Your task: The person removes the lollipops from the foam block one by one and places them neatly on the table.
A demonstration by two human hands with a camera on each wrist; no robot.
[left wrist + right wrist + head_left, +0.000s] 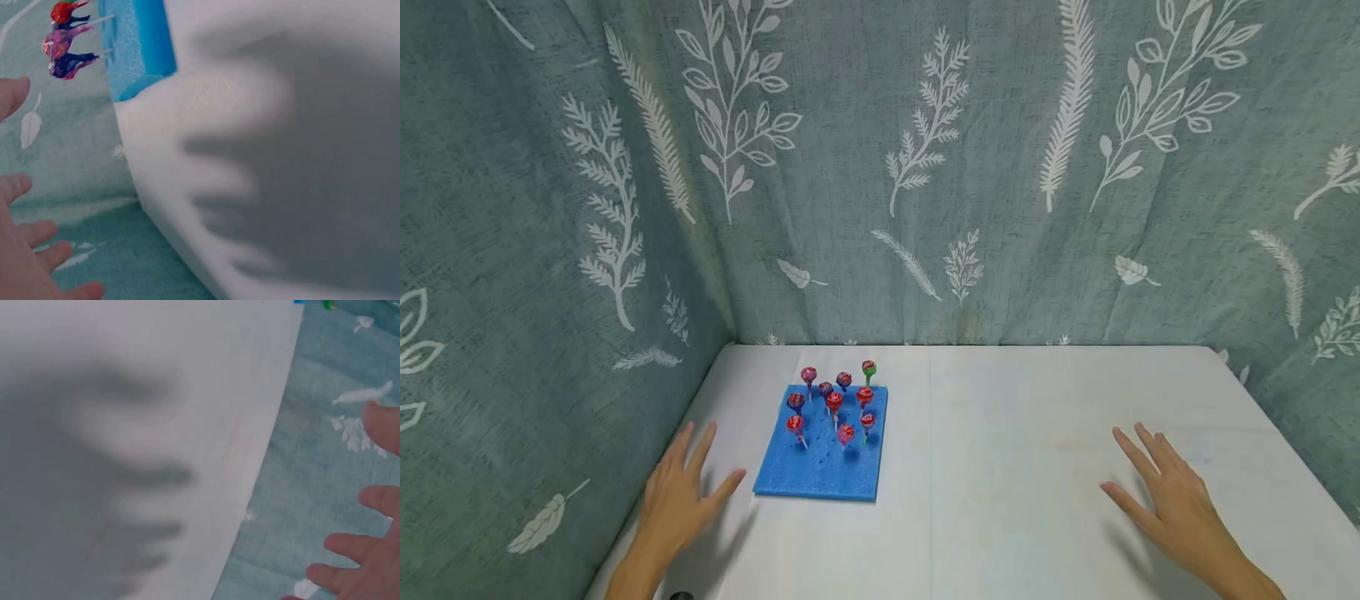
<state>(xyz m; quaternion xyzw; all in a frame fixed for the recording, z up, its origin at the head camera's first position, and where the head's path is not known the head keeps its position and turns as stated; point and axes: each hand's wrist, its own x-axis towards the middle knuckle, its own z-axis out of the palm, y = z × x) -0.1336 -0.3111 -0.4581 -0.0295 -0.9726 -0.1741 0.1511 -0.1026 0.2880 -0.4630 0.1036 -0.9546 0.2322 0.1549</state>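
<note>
A blue foam board (816, 475) lies on the left part of the white table, with several wrapped lollipops (835, 402) stuck in it by their sticks. Most have red, purple or pink wrappers; a lollipop with a green wrapper (868, 367) stands at the back right corner. My left hand (676, 500) hovers left of the board, fingers spread, holding nothing. Over the right side of the table is my right hand (1176, 508), likewise spread and touching nothing. In the left wrist view, the board (134, 44) and a few lollipops (60, 40) show at the top.
The white table (1015, 467) meets a green leaf-patterned curtain (865, 167) at the back and on both sides. A small dark object (681, 596), only partly visible, sits at the bottom edge near the left forearm. Both hands cast shadows on the tabletop.
</note>
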